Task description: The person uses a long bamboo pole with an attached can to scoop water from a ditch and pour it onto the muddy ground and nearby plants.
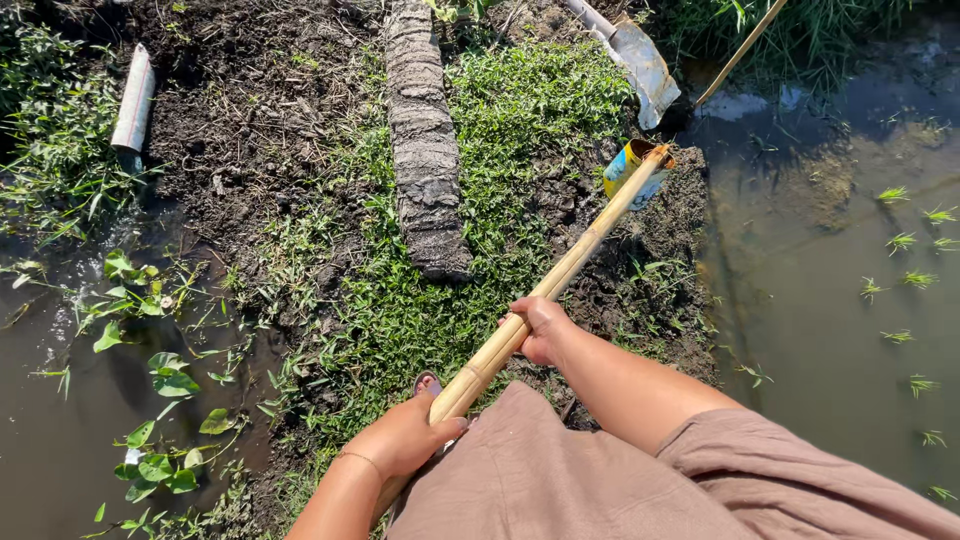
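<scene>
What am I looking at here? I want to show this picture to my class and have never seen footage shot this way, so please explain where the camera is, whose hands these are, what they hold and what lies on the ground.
The camera sits on a person's head and looks down, so the arms that come in from the bottom are that person's own. There is no machine, just two bare hands. The left hand and the right hand both grip a long bamboo pole. At its far end is a yellow and blue can, near the edge of the bank.

The person stands on a muddy, grassy strip with brown water on both sides. On the strip lie a rough log, a white pipe and a shovel blade. Small green shoots stand in the water on the right.
</scene>
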